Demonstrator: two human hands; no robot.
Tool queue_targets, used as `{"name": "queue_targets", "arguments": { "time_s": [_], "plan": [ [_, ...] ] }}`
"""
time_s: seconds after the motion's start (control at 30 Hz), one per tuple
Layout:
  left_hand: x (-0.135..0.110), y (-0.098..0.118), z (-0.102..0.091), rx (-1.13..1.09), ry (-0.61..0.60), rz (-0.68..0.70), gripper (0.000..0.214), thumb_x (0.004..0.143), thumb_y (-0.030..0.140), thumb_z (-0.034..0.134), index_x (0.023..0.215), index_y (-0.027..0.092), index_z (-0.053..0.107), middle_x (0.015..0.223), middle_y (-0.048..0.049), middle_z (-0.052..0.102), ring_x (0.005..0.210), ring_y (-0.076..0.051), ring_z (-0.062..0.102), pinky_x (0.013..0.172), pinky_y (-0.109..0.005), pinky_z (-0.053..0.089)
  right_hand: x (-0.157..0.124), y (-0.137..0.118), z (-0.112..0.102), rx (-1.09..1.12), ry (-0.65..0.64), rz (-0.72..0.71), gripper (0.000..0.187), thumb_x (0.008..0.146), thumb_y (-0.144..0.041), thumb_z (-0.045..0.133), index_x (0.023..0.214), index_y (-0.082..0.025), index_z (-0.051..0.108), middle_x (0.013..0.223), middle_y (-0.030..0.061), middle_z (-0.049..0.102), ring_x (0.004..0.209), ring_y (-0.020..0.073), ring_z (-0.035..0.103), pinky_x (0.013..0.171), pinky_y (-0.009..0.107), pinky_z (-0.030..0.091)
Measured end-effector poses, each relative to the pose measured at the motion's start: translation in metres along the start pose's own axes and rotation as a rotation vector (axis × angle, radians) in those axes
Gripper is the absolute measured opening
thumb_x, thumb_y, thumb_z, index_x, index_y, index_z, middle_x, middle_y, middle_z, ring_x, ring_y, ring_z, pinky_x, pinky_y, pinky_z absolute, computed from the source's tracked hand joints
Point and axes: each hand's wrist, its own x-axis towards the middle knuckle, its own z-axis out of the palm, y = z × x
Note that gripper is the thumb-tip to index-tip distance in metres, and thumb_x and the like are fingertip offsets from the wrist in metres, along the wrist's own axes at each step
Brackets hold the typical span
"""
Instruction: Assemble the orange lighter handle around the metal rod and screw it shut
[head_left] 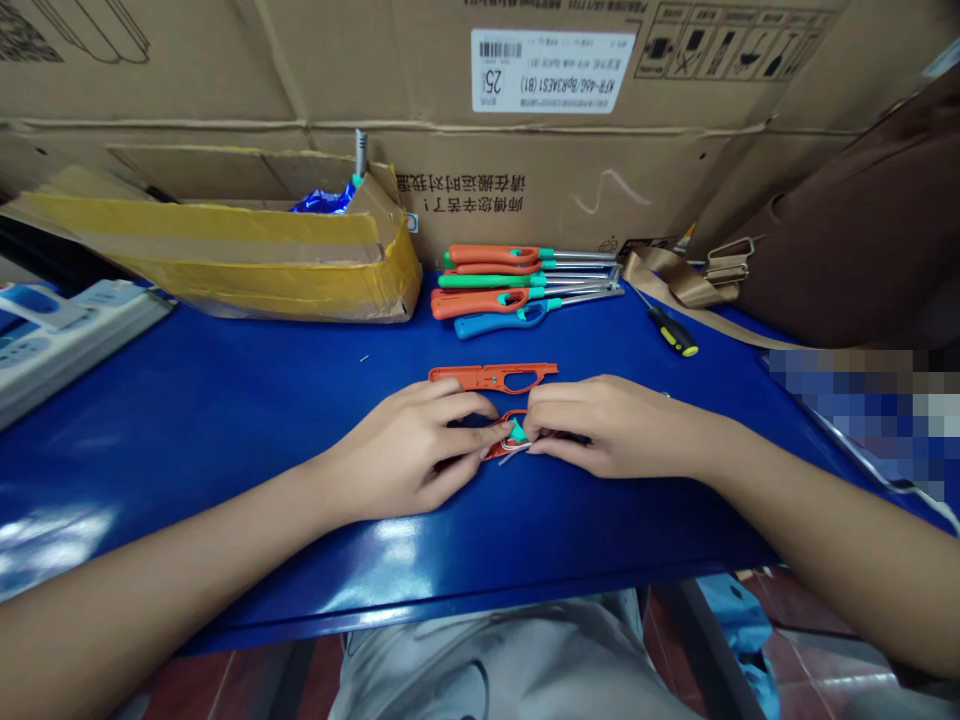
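Note:
Between my hands lies an orange lighter handle shell (492,452) with a teal trigger (518,431) and thin whitish wires inside it. My left hand (420,445) has its fingers closed on the shell's left part, one fingertip reaching to the trigger. With fingers pinched together, my right hand (600,428) works at the shell's right end by the wires; what the fingertips hold is partly hidden. Just beyond them, a second orange half shell (480,377) lies on the blue table, its inner side up.
Several long-nosed lighters (495,281) in orange, green and blue are stacked behind. A screwdriver (673,332) lies by a tan strap (675,285). A taped cardboard box (300,285) stands at back left, near a power strip (75,335). A large carton (360,80) rises behind.

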Motion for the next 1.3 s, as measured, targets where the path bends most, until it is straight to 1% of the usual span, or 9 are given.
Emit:
{"name": "queue_targets", "arguments": {
  "time_s": [0.1, 0.2, 0.37, 0.6, 0.77, 1.0, 1.07, 1.13, 1.3],
  "plan": [
    [0.0, 0.0, 0.002, -0.047, 0.025, -0.002, 0.028, 0.101, 0.026, 0.056, 0.122, 0.021, 0.074, 0.119, -0.008, 0.074, 0.102, -0.024, 0.067, 0.089, -0.038, 0.055, -0.001, 0.0, 0.0, -0.013, -0.012, -0.009, 0.012, 0.103, -0.024, 0.053, 0.105, -0.019, 0.065, 0.098, 0.0028, 0.066, 0.082, 0.0144, 0.061, 0.071, 0.026, 0.043],
    [-0.001, -0.001, 0.004, -0.062, 0.042, -0.003, 0.026, 0.102, 0.027, 0.057, 0.119, 0.021, 0.075, 0.118, -0.0075, 0.074, 0.102, -0.024, 0.068, 0.089, -0.038, 0.055, 0.001, -0.004, 0.001, -0.147, -0.028, -0.07, 0.019, 0.105, -0.027, 0.049, 0.113, -0.022, 0.065, 0.108, 0.0046, 0.065, 0.081, 0.0147, 0.061, 0.066, 0.027, 0.04],
    [-0.001, -0.001, 0.003, -0.068, 0.038, -0.005, 0.027, 0.101, 0.026, 0.056, 0.121, 0.019, 0.073, 0.121, -0.0098, 0.073, 0.104, -0.025, 0.068, 0.089, -0.038, 0.055, 0.004, -0.011, 0.005, -0.296, -0.024, -0.121, 0.025, 0.106, -0.021, 0.041, 0.108, -0.017, 0.066, 0.11, 0.0066, 0.066, 0.075, 0.0143, 0.059, 0.06, 0.029, 0.037],
    [0.0, -0.002, 0.005, -0.072, 0.058, 0.002, 0.028, 0.101, 0.025, 0.056, 0.124, 0.02, 0.073, 0.123, -0.0096, 0.073, 0.105, -0.025, 0.068, 0.09, -0.038, 0.056, 0.003, -0.011, 0.002, -0.242, -0.04, -0.102, 0.024, 0.105, -0.022, 0.045, 0.117, -0.02, 0.065, 0.12, 0.0072, 0.064, 0.078, 0.0141, 0.06, 0.062, 0.028, 0.04],
    [0.0, -0.002, 0.005, -0.073, 0.063, 0.0, 0.028, 0.1, 0.025, 0.058, 0.124, 0.021, 0.073, 0.123, -0.0099, 0.073, 0.107, -0.026, 0.069, 0.091, -0.039, 0.057, 0.002, -0.013, 0.002, -0.228, -0.07, -0.092, 0.022, 0.103, -0.023, 0.046, 0.108, -0.019, 0.067, 0.12, 0.0088, 0.063, 0.076, 0.0144, 0.059, 0.063, 0.029, 0.04],
    [0.0, -0.004, 0.005, -0.074, 0.071, 0.015, 0.028, 0.101, 0.026, 0.058, 0.124, 0.023, 0.074, 0.127, -0.0103, 0.073, 0.112, -0.027, 0.069, 0.096, -0.042, 0.058, -0.002, -0.014, -0.004, -0.095, -0.058, -0.012, 0.013, 0.092, -0.021, 0.057, 0.096, -0.019, 0.07, 0.125, 0.0081, 0.06, 0.075, 0.0128, 0.056, 0.068, 0.029, 0.043],
    [-0.001, -0.005, 0.005, -0.069, 0.071, 0.022, 0.028, 0.1, 0.025, 0.059, 0.123, 0.024, 0.075, 0.125, -0.0103, 0.073, 0.113, -0.027, 0.069, 0.095, -0.043, 0.058, -0.003, -0.012, -0.009, -0.052, -0.062, 0.01, 0.012, 0.091, -0.027, 0.062, 0.088, -0.019, 0.071, 0.123, 0.0078, 0.06, 0.073, 0.0121, 0.054, 0.068, 0.029, 0.042],
    [-0.002, -0.006, 0.004, -0.063, 0.072, 0.03, 0.028, 0.1, 0.025, 0.059, 0.122, 0.024, 0.075, 0.125, -0.0105, 0.074, 0.113, -0.028, 0.069, 0.096, -0.044, 0.059, -0.004, -0.008, -0.013, 0.007, -0.062, 0.017, 0.02, 0.092, -0.032, 0.064, 0.079, -0.018, 0.069, 0.116, 0.0063, 0.061, 0.07, 0.0106, 0.053, 0.067, 0.028, 0.042],
    [-0.002, -0.009, 0.004, -0.061, 0.079, 0.058, 0.028, 0.1, 0.024, 0.059, 0.124, 0.02, 0.074, 0.122, -0.0108, 0.075, 0.11, -0.028, 0.071, 0.093, -0.044, 0.06, -0.003, 0.004, -0.012, 0.167, -0.052, 0.068, 0.02, 0.096, -0.021, 0.061, 0.077, -0.017, 0.067, 0.092, 0.0028, 0.062, 0.074, 0.0111, 0.057, 0.069, 0.025, 0.041]
  ]
}}
